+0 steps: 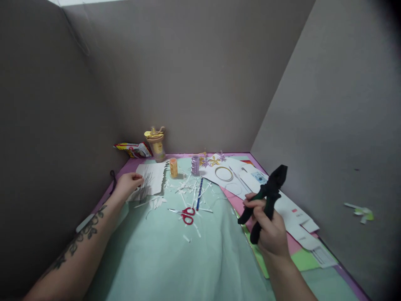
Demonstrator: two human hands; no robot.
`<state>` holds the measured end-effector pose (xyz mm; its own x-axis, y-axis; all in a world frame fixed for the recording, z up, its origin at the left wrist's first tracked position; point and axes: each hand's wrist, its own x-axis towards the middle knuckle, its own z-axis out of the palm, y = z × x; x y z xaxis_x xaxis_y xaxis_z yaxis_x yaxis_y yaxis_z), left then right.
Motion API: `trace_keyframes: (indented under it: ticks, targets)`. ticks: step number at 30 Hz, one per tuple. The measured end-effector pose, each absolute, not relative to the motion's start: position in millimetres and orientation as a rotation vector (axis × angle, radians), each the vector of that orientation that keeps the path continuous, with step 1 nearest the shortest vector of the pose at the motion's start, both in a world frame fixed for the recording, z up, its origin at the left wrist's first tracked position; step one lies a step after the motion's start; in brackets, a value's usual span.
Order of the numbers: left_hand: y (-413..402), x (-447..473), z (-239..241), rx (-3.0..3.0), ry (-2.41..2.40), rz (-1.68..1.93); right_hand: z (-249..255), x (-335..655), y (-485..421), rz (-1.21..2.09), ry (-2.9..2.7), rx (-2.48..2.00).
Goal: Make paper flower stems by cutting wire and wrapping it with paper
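In my right hand (272, 232) is a pair of dark-handled pliers (272, 188), raised above the right side of the table with the jaws pointing up. My left hand (127, 184) is at the far left, its fingers pinched together at the edge of a bundle of thin dark wires (144, 186). The wires lie on a white sheet of paper (156, 177) with a ragged right edge. Whatever is between the left fingertips is too small to make out. Red-handled scissors (187, 215) lie partly open between the hands, beside a blue striped pencil (199, 194).
White paper scraps (184, 188) are scattered mid-table. An orange spool (173, 168) and a purple spool (195, 165) stand behind them. A tumbler (157, 146) and a snack packet (134, 149) sit at the back left. A hoop (223, 174) and flower shapes (214, 160) rest on white sheets.
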<state>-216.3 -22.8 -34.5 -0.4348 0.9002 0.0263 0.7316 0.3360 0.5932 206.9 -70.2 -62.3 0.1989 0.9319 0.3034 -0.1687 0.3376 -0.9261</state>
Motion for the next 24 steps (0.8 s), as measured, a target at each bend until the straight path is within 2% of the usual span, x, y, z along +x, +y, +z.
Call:
trace_keyframes:
  ticks: [4, 13, 24]
  targets:
    - [-2, -225, -47, 1.55, 2.427, 0.595, -63, 208, -71, 0.96, -1.099, -0.909]
    - [-10, -223, -71, 1.568, 2.576, 0.2, -66, 210, -71, 1.0, -1.104, -0.888]
    - [6, -208, -66, 1.591, 2.424, 0.255, -56, 208, -77, 0.994, -1.173, -0.905]
